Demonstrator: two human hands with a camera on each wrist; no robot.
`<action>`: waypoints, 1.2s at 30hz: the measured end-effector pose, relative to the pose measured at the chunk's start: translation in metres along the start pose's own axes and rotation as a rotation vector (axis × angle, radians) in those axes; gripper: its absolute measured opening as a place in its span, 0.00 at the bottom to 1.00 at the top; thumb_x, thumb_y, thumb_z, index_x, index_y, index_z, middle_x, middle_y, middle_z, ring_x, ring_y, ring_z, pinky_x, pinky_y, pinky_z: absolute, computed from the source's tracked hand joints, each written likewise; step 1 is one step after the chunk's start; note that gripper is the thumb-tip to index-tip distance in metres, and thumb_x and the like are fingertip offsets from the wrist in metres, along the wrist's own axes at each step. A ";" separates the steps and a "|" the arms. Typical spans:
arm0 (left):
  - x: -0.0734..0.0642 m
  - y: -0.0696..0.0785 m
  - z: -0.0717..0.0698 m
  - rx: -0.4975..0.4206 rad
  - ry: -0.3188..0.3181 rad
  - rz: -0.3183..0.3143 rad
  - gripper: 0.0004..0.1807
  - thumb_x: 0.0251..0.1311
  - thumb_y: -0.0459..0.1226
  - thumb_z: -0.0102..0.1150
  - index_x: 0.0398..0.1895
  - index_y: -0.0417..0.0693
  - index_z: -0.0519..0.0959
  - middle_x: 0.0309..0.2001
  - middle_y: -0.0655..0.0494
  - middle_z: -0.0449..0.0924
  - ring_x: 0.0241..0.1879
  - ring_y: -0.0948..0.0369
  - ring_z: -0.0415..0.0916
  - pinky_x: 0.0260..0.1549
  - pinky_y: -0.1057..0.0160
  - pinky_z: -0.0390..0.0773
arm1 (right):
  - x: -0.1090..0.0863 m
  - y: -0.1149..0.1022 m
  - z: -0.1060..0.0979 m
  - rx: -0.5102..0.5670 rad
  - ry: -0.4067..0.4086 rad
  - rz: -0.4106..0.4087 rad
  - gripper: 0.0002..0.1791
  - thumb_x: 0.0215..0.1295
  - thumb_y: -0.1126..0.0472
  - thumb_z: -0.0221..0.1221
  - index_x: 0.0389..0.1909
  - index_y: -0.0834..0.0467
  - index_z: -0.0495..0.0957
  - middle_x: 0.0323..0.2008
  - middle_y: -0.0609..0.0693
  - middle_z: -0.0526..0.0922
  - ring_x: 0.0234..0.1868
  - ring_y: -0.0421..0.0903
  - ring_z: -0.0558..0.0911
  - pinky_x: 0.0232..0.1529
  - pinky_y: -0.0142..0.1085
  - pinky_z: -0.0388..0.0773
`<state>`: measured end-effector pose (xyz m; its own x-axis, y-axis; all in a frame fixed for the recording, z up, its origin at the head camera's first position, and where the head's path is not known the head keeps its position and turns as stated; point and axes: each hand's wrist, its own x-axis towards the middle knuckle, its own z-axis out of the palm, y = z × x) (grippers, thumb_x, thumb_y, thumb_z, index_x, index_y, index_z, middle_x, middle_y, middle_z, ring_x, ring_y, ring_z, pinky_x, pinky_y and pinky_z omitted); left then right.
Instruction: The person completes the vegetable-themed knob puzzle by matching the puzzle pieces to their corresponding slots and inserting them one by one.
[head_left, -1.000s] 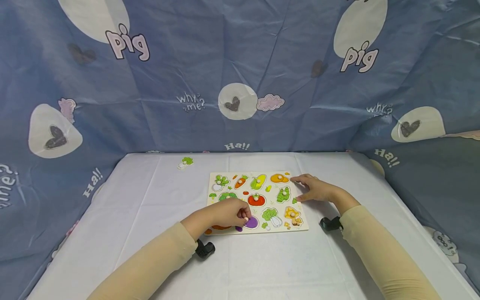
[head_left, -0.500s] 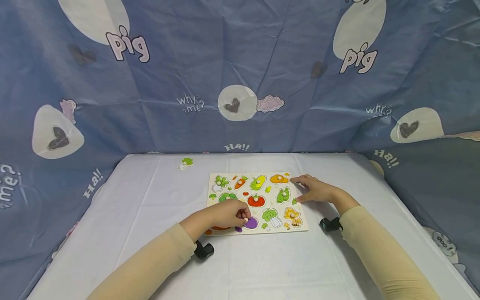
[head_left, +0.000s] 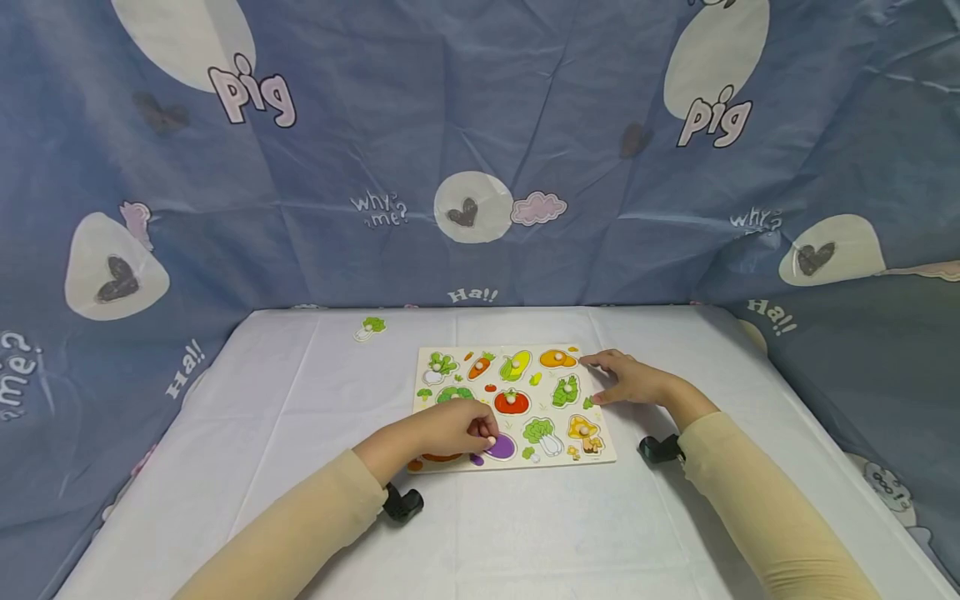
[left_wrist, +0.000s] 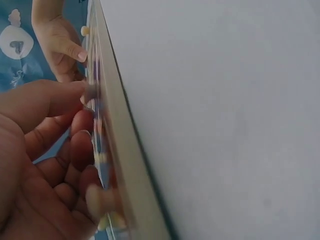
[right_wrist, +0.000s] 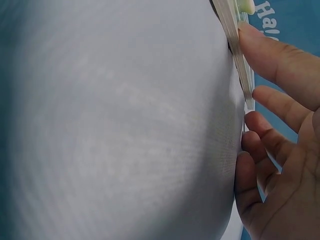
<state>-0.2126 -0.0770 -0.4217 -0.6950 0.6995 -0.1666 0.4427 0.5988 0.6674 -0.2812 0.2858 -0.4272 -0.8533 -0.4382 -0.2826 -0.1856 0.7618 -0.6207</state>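
Note:
A wooden knob puzzle board (head_left: 472, 468) with vegetable pieces lies flat on the white table. Near its front edge, my left hand (head_left: 453, 427) pinches the small knob of the purple eggplant piece (head_left: 501, 447) between thumb and index finger. In the left wrist view, the knob (left_wrist: 90, 93) is partly covered by the thumb. The eggplant piece appears to lie in its place on the board, partly hidden by the hand. My right hand (head_left: 628, 377) rests at the board's right edge, thumb and fingertips touching it, fingers loosely bent. In the right wrist view, the thumb (right_wrist: 272, 55) lies against the edge.
A loose bok choy piece (head_left: 370, 328) lies on the table (head_left: 330, 383), behind and left of the board. The matching bok choy picture (head_left: 543, 436) on the board shows no knob. Other pieces, such as the tomato (head_left: 512, 402), carry knobs. A blue printed cloth (head_left: 480, 125) hangs behind.

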 end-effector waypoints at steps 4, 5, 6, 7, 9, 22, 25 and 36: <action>-0.003 -0.006 -0.005 0.010 0.039 0.004 0.03 0.66 0.38 0.64 0.40 0.53 0.81 0.33 0.65 0.77 0.36 0.65 0.73 0.40 0.65 0.76 | 0.000 0.000 0.000 0.000 0.002 -0.006 0.47 0.58 0.50 0.72 0.76 0.54 0.61 0.71 0.64 0.58 0.71 0.64 0.58 0.69 0.62 0.55; -0.004 -0.007 -0.008 0.011 0.053 0.003 0.03 0.67 0.38 0.63 0.41 0.53 0.81 0.34 0.65 0.77 0.35 0.65 0.73 0.40 0.65 0.77 | 0.000 0.000 0.000 0.001 0.003 -0.005 0.47 0.58 0.50 0.72 0.76 0.54 0.61 0.71 0.64 0.58 0.71 0.64 0.58 0.69 0.61 0.55; -0.005 -0.009 -0.011 0.015 0.068 0.004 0.04 0.67 0.38 0.63 0.42 0.52 0.81 0.34 0.65 0.77 0.35 0.65 0.73 0.40 0.65 0.76 | -0.001 -0.001 -0.001 0.000 0.003 -0.005 0.47 0.58 0.50 0.72 0.76 0.54 0.61 0.71 0.64 0.58 0.71 0.64 0.58 0.69 0.61 0.55; -0.006 -0.009 -0.015 0.017 0.085 0.003 0.05 0.67 0.38 0.63 0.43 0.51 0.81 0.34 0.64 0.77 0.35 0.64 0.73 0.40 0.65 0.77 | -0.001 -0.001 -0.001 -0.001 0.004 -0.005 0.47 0.58 0.50 0.72 0.76 0.54 0.61 0.71 0.64 0.58 0.71 0.64 0.58 0.69 0.61 0.55; -0.009 -0.010 -0.023 0.018 0.114 -0.002 0.06 0.68 0.37 0.62 0.45 0.49 0.81 0.35 0.63 0.77 0.35 0.63 0.73 0.39 0.63 0.77 | -0.001 -0.001 -0.001 -0.003 0.005 -0.005 0.47 0.58 0.50 0.72 0.76 0.54 0.61 0.71 0.64 0.58 0.70 0.64 0.59 0.69 0.62 0.55; -0.019 -0.034 -0.084 0.137 0.319 -0.108 0.08 0.69 0.37 0.60 0.46 0.44 0.81 0.39 0.56 0.79 0.41 0.57 0.73 0.43 0.56 0.74 | -0.001 -0.001 -0.001 -0.024 -0.003 -0.012 0.47 0.58 0.50 0.72 0.76 0.55 0.61 0.70 0.64 0.59 0.70 0.65 0.59 0.69 0.62 0.55; -0.021 -0.044 -0.095 0.153 0.372 -0.149 0.09 0.69 0.36 0.59 0.47 0.42 0.81 0.40 0.53 0.79 0.43 0.55 0.73 0.46 0.53 0.74 | 0.000 -0.001 -0.001 -0.023 -0.006 -0.012 0.48 0.58 0.50 0.72 0.76 0.55 0.61 0.70 0.64 0.59 0.71 0.65 0.59 0.69 0.62 0.55; -0.028 -0.093 -0.131 0.098 0.536 -0.284 0.15 0.70 0.35 0.54 0.55 0.36 0.77 0.49 0.41 0.78 0.51 0.46 0.74 0.52 0.46 0.73 | 0.001 -0.002 -0.002 -0.016 -0.013 0.001 0.47 0.57 0.51 0.73 0.76 0.54 0.61 0.70 0.63 0.60 0.70 0.64 0.60 0.69 0.61 0.57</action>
<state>-0.3084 -0.2032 -0.3842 -0.9705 0.2286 0.0771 0.2305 0.7838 0.5767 -0.2824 0.2845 -0.4250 -0.8468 -0.4440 -0.2928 -0.1932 0.7697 -0.6084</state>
